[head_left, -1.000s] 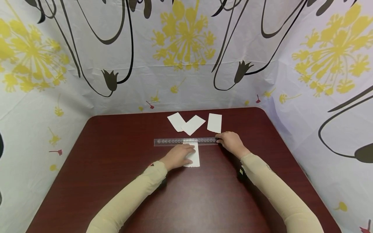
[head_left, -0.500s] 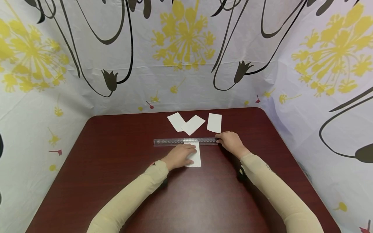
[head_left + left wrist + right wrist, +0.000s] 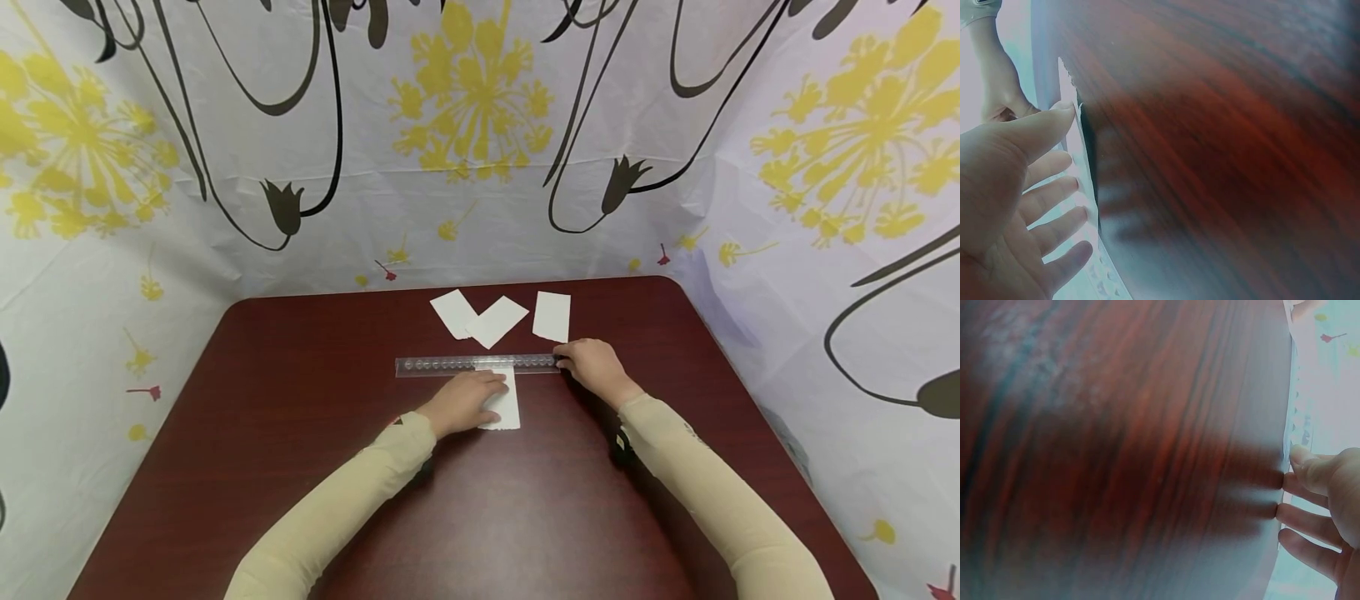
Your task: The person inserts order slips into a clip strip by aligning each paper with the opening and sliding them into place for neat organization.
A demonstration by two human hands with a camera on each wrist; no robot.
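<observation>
Floral backdrop (image 3: 510,200), table (image 3: 555,517) | left hand (image 3: 463,401), fingers spread, slid paper (image 3: 510,408) slightly toward table's right edge: placement seemingly unsettled | right hand (image 3: 594,363) grips ruler (image 3: 435,367)

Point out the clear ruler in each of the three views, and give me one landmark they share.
Head: the ruler lies across the middle of the picture, its right end at the right hand.
Left wrist: partly visible along the bottom, left of centre, beside the left hand.
Right wrist: a thin strip near the right edge, extending upward from the right hand.
Shared landmark: the dark red table.
</observation>
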